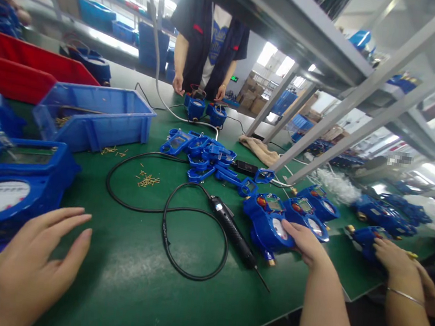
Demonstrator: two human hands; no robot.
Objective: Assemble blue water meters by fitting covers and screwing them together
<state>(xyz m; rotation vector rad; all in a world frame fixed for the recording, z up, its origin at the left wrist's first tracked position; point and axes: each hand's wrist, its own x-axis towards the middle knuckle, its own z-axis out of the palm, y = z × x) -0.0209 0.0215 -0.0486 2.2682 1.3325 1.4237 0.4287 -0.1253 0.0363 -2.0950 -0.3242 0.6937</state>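
The right hand [305, 242] rests its thumb on the dial edge of a blue meter [266, 219]; its other fingers are hidden, so whether the grip closes around the meter cannot be told. The left hand [37, 257] has an open grip, fingers spread and holding nothing, beside a larger-looking blue meter [48, 166] at far left. Between the hands, a black electric screwdriver [234, 234] lies on the green worktop [115, 288], its cord looped. Beyond are loose brass-coloured screws [147, 180], piled blue frames [214, 154] and a blue bin [123, 125]. Across the worktop stands a co-worker [199, 39].
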